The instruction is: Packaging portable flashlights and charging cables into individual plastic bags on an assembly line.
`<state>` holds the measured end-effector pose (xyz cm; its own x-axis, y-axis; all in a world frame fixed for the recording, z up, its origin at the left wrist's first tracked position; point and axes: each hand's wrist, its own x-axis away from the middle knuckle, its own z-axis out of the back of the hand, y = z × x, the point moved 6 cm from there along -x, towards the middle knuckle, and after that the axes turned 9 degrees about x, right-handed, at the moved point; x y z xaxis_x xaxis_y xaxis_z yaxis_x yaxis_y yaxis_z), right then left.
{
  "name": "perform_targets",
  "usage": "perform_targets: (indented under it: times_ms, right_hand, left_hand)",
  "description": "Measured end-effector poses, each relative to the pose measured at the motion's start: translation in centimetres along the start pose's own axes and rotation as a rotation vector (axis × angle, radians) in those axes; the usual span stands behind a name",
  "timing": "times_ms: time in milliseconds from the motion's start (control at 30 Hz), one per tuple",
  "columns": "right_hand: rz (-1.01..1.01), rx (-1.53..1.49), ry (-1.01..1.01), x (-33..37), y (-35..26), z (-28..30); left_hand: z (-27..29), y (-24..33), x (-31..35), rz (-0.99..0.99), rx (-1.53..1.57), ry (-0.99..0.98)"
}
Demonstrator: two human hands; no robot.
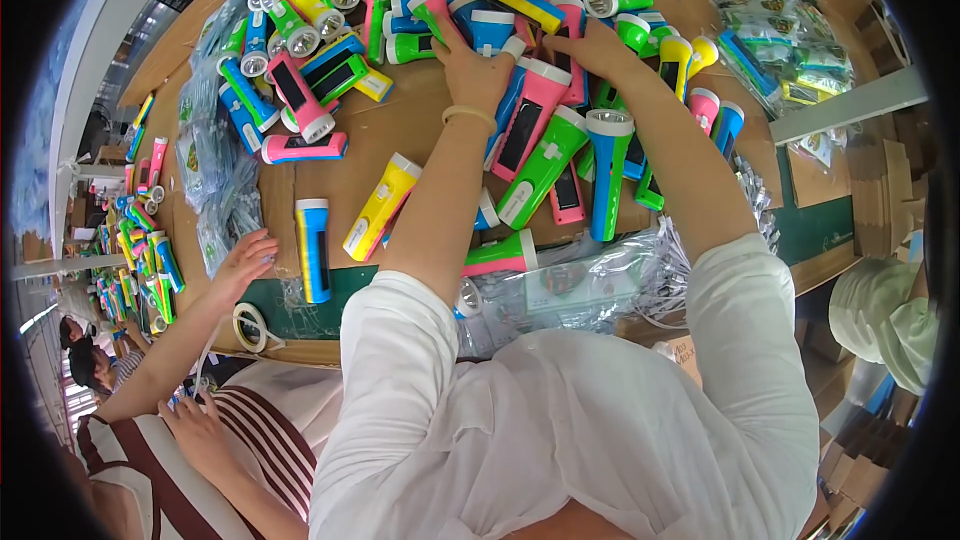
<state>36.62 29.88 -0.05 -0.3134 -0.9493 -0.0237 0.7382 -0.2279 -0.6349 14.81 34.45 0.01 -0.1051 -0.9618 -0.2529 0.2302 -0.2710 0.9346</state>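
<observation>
Both my arms reach to the far middle of the table, into a pile of flashlights with small dark panels. My left hand (476, 72) has its fingers spread at a pink-and-green flashlight (434, 10) and a blue flashlight (492, 32). No firm grip shows there. To its right, my right hand (598, 50) stretches its fingers over a pink flashlight (571, 20); their tips are partly hidden. Under and between my forearms lie a pink flashlight (540, 100), a green one (543, 168) and a blue one (608, 175). A yellow flashlight (382, 206) lies left of my left forearm.
Clear plastic bags (560, 290) lie along the near edge, and more bags (215, 170) on the left. Packed flashlights (785, 35) sit at the far right. A co-worker's hand (245, 265) is beside a blue-and-yellow flashlight (314, 250) and a tape roll (250, 328).
</observation>
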Motion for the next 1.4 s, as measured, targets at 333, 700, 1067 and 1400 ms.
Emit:
perform_targets:
  times_ms: [333, 700, 1067, 1400]
  right_hand:
    - [0.596, 0.092, 0.32, 17.8, -10.5, 8.3]
    - [0.929, 0.355, -0.347, 30.4, -20.3, -11.1]
    - [0.956, 0.536, -0.309, 25.9, -20.4, 0.0]
    - [0.758, 0.646, -0.228, 5.6, -5.7, 9.1]
  left_hand:
    - [8.2, 5.5, 4.0, -0.136, -0.045, -0.168]
    - [28.0, 0.5, 17.1, -0.149, -0.5, -0.147]
    - [24.9, -2.7, 15.4, -0.074, -0.833, -0.334]
    - [15.9, 0.1, 13.9, -0.257, -0.944, -0.27]
